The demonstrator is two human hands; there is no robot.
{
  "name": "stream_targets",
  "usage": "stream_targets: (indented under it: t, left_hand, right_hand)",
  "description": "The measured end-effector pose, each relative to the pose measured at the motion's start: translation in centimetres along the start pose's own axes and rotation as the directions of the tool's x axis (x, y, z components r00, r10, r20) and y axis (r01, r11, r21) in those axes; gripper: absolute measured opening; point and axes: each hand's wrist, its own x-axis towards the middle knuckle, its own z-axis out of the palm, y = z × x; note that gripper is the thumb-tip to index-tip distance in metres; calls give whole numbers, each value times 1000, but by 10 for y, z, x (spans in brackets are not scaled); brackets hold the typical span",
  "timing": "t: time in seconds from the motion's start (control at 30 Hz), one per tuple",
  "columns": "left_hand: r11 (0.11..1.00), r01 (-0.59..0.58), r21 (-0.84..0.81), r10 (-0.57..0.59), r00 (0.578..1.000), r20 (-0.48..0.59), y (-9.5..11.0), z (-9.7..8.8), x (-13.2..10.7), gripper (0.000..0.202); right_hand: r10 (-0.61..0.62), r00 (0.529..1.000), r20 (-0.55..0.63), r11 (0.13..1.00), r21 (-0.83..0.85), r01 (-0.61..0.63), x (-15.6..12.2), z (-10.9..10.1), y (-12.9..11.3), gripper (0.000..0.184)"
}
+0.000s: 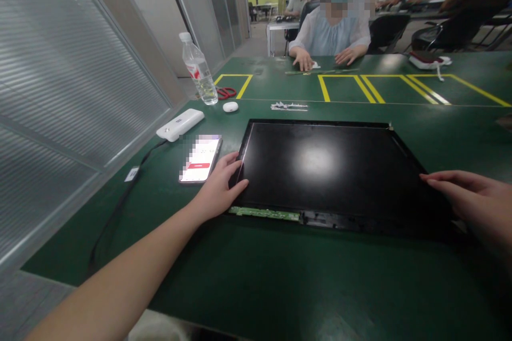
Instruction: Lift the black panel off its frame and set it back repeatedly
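Note:
A black display panel [304, 181] lies flat on the green table, with a light reflected in its dark screen. Along its near edge runs a narrow green circuit board [266, 214] set into the frame. My left hand [219, 187] grips the panel's left edge, thumb on top of the screen side and fingers over the rim. At the right edge, my right hand [472, 194] pinches the frame between thumb and forefinger; its other fingers are partly hidden. A phone [202, 160] with a lit screen lies just left of my left hand.
Beyond the phone are a white power bank [181, 124] with a black strap, a water bottle [199, 72], red-handled scissors [226, 93] and a white earbud case [230, 107]. Thin white strips [288, 107] lie behind the panel. Across the table sits a person [330, 32], both hands on the tabletop.

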Motion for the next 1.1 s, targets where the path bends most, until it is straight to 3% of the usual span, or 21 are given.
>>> stream_targets:
  t: [0.07, 0.2, 0.43, 0.63, 0.83, 1.1]
  left_hand:
    - [1000, -19, 5, 19, 1000, 1, -1, -3, -1, 57]
    - [995, -95, 26, 92, 989, 113, -6, -15, -3, 71]
    - [933, -327, 147, 299, 936, 187, -17, -27, 0, 68]
    - [930, -348, 115, 323, 927, 193, -17, -28, 0, 65]
    - [930, -365, 50, 343, 908, 242, -10, -30, -1, 48]
    - [902, -429, 43, 409, 883, 230, -19, -26, -1, 43]
  right_hand:
    - [16, 1000, -7, 1000, -19, -16, -1, 0, -3, 55]
    - [56, 998, 3, 998, -4, -56, -6, 0, -10, 59]
    - [26, 1000, 13, 1000, 1, -26, -4, 0, -7, 63]
    - [56, 998, 10, 998, 20, -56, -6, 0, -6, 64]
    - [116, 993, -7, 975, 191, -112, -16, 2, -17, 57]
    - [116, 993, -17, 964, 242, -108, -11, 4, -14, 56]
